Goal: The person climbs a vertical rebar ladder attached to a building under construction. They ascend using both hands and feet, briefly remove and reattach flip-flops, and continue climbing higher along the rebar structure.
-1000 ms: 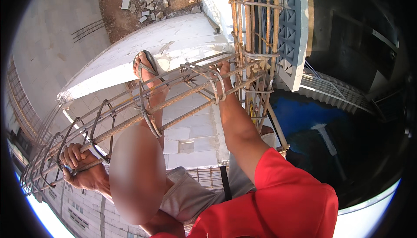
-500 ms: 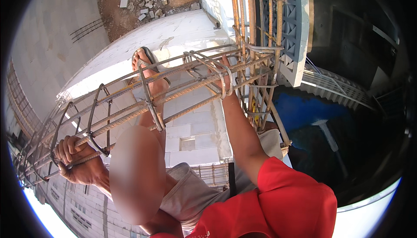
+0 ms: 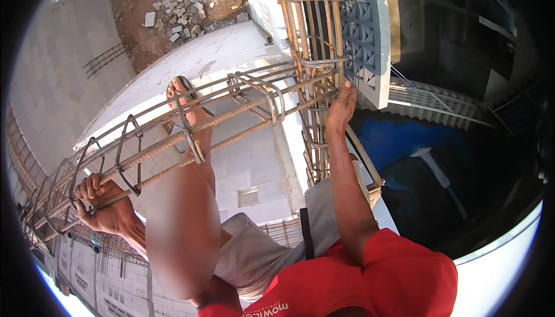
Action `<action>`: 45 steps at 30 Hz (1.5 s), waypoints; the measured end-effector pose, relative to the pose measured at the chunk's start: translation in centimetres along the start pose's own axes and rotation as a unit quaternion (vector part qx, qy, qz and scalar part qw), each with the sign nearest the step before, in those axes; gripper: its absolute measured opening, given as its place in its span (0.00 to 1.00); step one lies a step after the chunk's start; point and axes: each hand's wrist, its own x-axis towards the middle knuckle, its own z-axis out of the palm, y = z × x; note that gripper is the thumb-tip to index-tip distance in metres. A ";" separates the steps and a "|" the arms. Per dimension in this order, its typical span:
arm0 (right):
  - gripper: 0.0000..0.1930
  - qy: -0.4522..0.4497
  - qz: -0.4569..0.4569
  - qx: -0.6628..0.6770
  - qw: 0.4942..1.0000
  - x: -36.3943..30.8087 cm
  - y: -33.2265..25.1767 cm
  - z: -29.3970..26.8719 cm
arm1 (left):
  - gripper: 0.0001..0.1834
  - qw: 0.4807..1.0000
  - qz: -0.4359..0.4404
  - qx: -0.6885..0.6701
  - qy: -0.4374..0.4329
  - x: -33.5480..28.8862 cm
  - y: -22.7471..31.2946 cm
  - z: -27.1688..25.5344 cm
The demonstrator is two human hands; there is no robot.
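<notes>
A long horizontal rebar cage [image 3: 153,154] of ribbed rods and bent stirrups slants from the lower left up to an upright column of rebar [image 3: 312,39]. At its left part my left hand [image 3: 104,206] is closed around a lower rod beside a stirrup. My right hand [image 3: 341,109] lies against the right side of the joint, where the beam rods run in among the column bars. Its fingers point up and look stretched out rather than wrapped round a rod; the palm side is partly hidden. Several loose-looking stirrups [image 3: 254,91] sit bunched near the column.
Below the cage stands a white block wall [image 3: 245,169], with my sandalled foot [image 3: 180,88] on its ledge. A grey patterned panel [image 3: 365,28] adjoins the column. To the right drops a dark area with a blue patch [image 3: 399,143]. Rubble [image 3: 185,4] lies on the ground far below.
My right hand has left the bunched stirrups inside the cage and moved right to the outer side of the column joint. My left hand keeps its hold. The whole view has shifted slightly.
</notes>
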 end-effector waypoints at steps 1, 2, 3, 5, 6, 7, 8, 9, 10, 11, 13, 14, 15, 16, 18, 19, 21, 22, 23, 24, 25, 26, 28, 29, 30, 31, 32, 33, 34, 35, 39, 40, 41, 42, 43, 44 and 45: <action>0.24 0.060 -0.080 -0.056 0.993 -0.1 0.6 1.4 | 0.10 1.000 -0.005 -0.003 0.010 -0.3 0.3 -0.1; 0.24 0.050 -0.050 -0.047 0.996 -0.5 0.2 1.6 | 0.10 1.000 -0.007 -0.003 0.018 -0.6 0.7 -0.2; 0.24 0.041 -0.024 -0.036 0.998 -0.3 -1.0 1.4 | 0.10 1.000 -0.019 -0.011 0.020 -0.8 0.8 -0.4; 0.23 0.045 0.001 -0.036 0.998 -0.6 -1.7 1.0 | 0.10 0.999 -0.008 0.014 0.032 -0.8 0.9 -0.4; 0.23 0.048 -0.008 -0.029 0.998 -0.5 -1.8 1.0 | 0.10 0.999 0.001 0.022 0.033 -0.6 0.8 -0.3; 0.23 0.052 -0.016 -0.023 0.998 -0.4 -1.5 1.1 | 0.10 0.999 0.004 0.017 0.041 -0.6 0.8 -0.4; 0.23 0.056 -0.024 -0.017 0.998 -0.3 -1.1 1.1 | 0.11 0.999 0.007 0.012 0.050 -0.6 0.9 -0.7; 0.22 0.047 -0.024 -0.014 0.998 -0.2 -1.0 1.0 | 0.11 0.998 0.012 0.006 0.058 -0.6 1.0 -1.0; 0.22 0.038 -0.024 -0.012 0.999 0.0 -0.9 0.9 | 0.11 0.998 0.011 0.011 0.052 -0.5 1.0 -1.2; 0.22 0.029 -0.025 -0.010 0.999 0.2 -0.8 0.7 | 0.11 0.999 0.010 0.015 0.047 -0.4 1.0 -1.4; 0.23 0.011 -0.015 0.023 1.000 0.3 -0.6 -0.2 | 0.11 0.998 0.015 0.019 0.050 -0.2 1.1 -1.9; 0.24 0.001 -0.011 0.039 0.999 0.1 -0.7 -0.7 | 0.11 0.998 0.014 0.017 0.056 -0.1 1.2 -2.2; 0.24 0.030 -0.024 -0.003 0.999 -0.5 -1.1 -1.3 | 0.11 0.998 0.012 0.016 0.063 0.0 1.3 -2.4; 0.24 0.059 -0.037 -0.045 0.997 -1.4 -1.7 -2.0 | 0.11 0.997 0.011 0.017 0.070 0.0 1.4 -2.6; 0.26 0.041 -0.005 -0.039 0.998 -3.1 -2.0 -3.1 | 0.10 0.999 -0.004 0.001 0.045 0.0 1.7 -3.3; 0.27 -0.005 0.039 0.009 0.999 -4.0 -1.9 -3.6 | 0.10 0.999 -0.007 0.001 0.041 0.4 1.5 -3.9; 0.25 -0.062 0.092 0.057 0.992 -5.9 -4.1 -4.7 | 0.09 0.997 0.000 0.012 0.074 0.6 1.3 -4.3; 0.25 -0.072 0.108 0.047 0.990 -5.8 -5.2 -4.8 | 0.09 0.997 0.003 0.017 0.079 0.8 1.1 -4.6; 0.26 -0.082 0.125 0.036 0.988 -5.4 -6.1 -4.8 | 0.09 0.996 0.006 0.022 0.085 1.1 1.2 -5.1; 0.26 -0.092 0.142 0.022 0.985 -5.3 -6.4 -5.1 | 0.08 0.995 0.008 0.026 0.093 1.1 1.3 -5.6; 0.28 -0.101 0.106 -0.010 0.989 -5.0 -5.5 -4.9 | 0.08 0.995 0.002 0.021 0.096 1.1 1.4 -6.1; 0.28 -0.102 0.092 -0.018 0.990 -4.8 -5.3 -5.0 | 0.07 0.995 -0.002 0.015 0.100 1.1 1.5 -6.6; 0.29 -0.104 0.062 -0.028 0.992 -4.5 -5.1 -4.6 | 0.07 0.994 -0.008 0.007 0.106 1.3 1.4 -7.0; 0.29 -0.101 0.060 -0.045 0.992 -4.3 -4.5 -4.3 | 0.07 0.994 -0.010 0.005 0.111 1.6 1.2 -7.2; 0.29 -0.100 0.057 -0.059 0.992 -4.3 -4.7 -4.2 | 0.06 0.994 -0.014 0.001 0.107 1.9 1.4 -7.6; 0.29 -0.098 0.055 -0.072 0.991 -4.3 -4.8 -4.1 | 0.06 0.994 -0.019 -0.003 0.107 2.0 1.6 -8.1; 0.28 -0.133 0.105 -0.060 0.984 -4.3 -4.9 -4.4 | 0.06 0.994 -0.023 -0.007 0.107 2.1 1.8 -8.5; 0.28 -0.169 0.154 -0.050 0.972 -4.5 -7.6 -5.6 | 0.06 0.993 -0.018 -0.002 0.116 2.1 1.7 -8.6; 0.27 -0.201 0.202 -0.039 0.958 -4.5 -9.1 -6.6 | 0.06 0.992 -0.017 0.000 0.124 2.1 1.5 -8.7; 0.25 -0.193 0.171 -0.031 0.966 -4.5 -9.0 -6.6 | 0.05 0.992 -0.019 0.001 0.122 2.2 1.5 -8.9; 0.23 -0.218 0.215 0.079 0.949 -3.6 -7.1 -5.5 | 0.05 0.992 -0.030 0.005 0.123 2.7 1.2 -9.1; 0.21 -0.219 0.230 0.097 0.943 -3.7 -7.4 -5.4 | 0.05 0.992 -0.032 0.010 0.119 2.8 1.1 -9.1; 0.20 -0.220 0.245 0.115 0.937 -3.8 -7.7 -5.3 | 0.05 0.993 -0.033 0.015 0.116 2.9 1.0 -9.0; 0.18 -0.224 0.256 0.133 0.931 -3.7 -7.7 -5.3 | 0.05 0.992 -0.039 0.016 0.116 3.0 1.0 -9.0; 0.16 -0.227 0.267 0.151 0.924 -3.5 -7.7 -5.1 | 0.05 0.992 -0.044 0.016 0.117 3.2 1.0 -9.0; 0.14 -0.230 0.277 0.170 0.917 -3.4 -7.7 -5.0 | 0.05 0.992 -0.050 0.017 0.117 3.3 1.0 -8.9; 0.12 -0.227 0.285 0.175 0.915 -3.4 -7.5 -5.1 | 0.05 0.992 -0.049 0.023 0.113 3.7 1.1 -9.8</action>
